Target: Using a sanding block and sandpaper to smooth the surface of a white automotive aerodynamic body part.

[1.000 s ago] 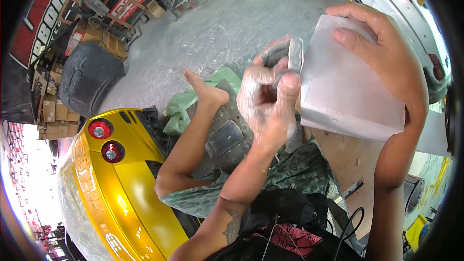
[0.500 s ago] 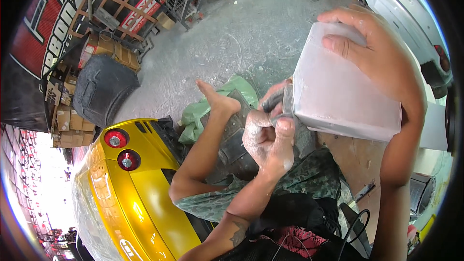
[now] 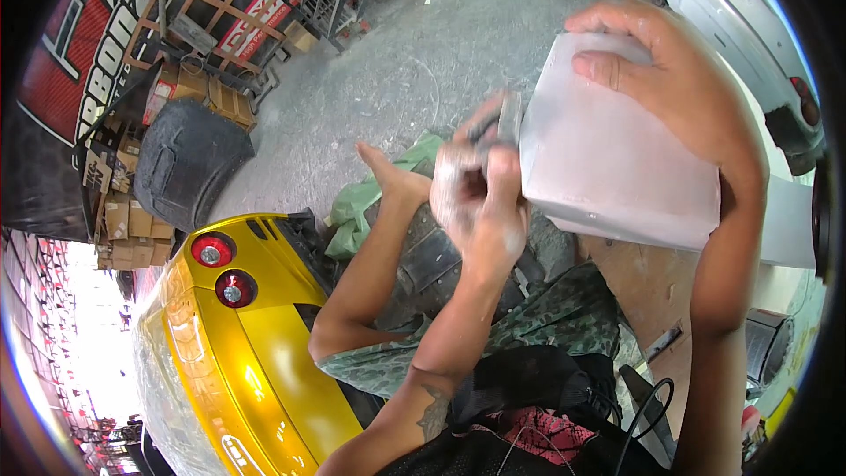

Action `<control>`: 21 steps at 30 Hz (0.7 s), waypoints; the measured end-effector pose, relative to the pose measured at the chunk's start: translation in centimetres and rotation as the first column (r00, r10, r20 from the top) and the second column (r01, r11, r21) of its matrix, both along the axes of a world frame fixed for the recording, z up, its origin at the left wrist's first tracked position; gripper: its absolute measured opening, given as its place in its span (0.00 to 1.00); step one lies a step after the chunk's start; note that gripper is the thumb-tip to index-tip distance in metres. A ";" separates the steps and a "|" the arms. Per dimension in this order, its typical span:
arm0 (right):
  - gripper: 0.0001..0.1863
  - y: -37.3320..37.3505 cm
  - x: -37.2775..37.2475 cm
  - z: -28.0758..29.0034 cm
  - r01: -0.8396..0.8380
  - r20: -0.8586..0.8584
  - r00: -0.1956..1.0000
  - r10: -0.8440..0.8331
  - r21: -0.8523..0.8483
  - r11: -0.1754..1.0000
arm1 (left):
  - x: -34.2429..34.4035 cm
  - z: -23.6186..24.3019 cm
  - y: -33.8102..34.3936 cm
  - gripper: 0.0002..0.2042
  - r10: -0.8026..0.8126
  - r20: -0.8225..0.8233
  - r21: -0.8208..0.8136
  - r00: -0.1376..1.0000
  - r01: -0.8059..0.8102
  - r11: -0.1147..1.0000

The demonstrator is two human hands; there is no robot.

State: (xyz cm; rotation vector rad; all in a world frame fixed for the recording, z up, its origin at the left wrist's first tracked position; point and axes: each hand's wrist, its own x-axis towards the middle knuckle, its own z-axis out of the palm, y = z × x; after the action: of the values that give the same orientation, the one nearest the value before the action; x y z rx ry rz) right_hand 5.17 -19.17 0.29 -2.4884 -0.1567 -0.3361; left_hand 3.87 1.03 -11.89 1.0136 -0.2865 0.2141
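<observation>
A pale grey-white, box-shaped part (image 3: 621, 150) with flat sides and a rounded edge is held up at the right. My right hand (image 3: 683, 70) grips its upper end, thumb on the near face and fingers over the far edge. At the part's left end, my left hand (image 3: 480, 185) is closed round a folded piece of grey sandpaper (image 3: 509, 119), which lies against or very near that end. White, wet residue coats the left fingers, and motion blurs them. The far fingers of the left hand are partly hidden.
A glossy yellow car bumper (image 3: 264, 326) with round red lights stands at the left. A black hood-like panel (image 3: 189, 159) leans on cardboard boxes (image 3: 132, 234). Green plastic (image 3: 352, 211) lies by my bare foot (image 3: 388, 172). A white car (image 3: 731, 26) stands at the far right.
My left hand has moved up and slightly left with the sandpaper along the part's end. The part and my right hand have shifted a little to the left.
</observation>
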 end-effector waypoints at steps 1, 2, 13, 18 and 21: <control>0.18 -0.1 0.1 -0.1 -0.013 0.019 1.000 0.013 0.025 1.000 | -0.5 0.1 0.2 0.17 0.026 0.084 0.028 0.996 -0.028 0.999; 0.18 -0.3 0.2 -0.2 0.006 -0.010 1.000 -0.005 0.069 0.998 | -0.5 0.1 0.2 0.17 0.052 0.174 0.033 0.983 -0.059 0.998; 0.17 0.5 -0.2 0.5 -0.044 0.092 0.995 0.044 -0.002 0.999 | -0.4 1.2 1.0 0.15 0.047 0.084 0.056 0.995 -0.051 0.997; 0.16 0.6 -0.6 0.4 0.025 -0.008 1.000 -0.025 0.047 0.999 | -0.7 1.9 1.7 0.14 0.153 0.021 0.245 0.988 -0.153 0.957; 0.16 -0.1 -0.3 -0.6 -0.041 0.120 0.992 0.039 0.009 0.999 | -1.3 2.8 2.0 0.15 0.020 0.080 0.180 0.997 -0.034 0.983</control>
State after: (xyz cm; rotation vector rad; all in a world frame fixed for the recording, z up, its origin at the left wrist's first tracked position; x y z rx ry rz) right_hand 4.83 -19.23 -0.34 -2.4503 -0.2527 -0.4688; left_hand 2.53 3.05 -9.09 1.1919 -0.3683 0.2561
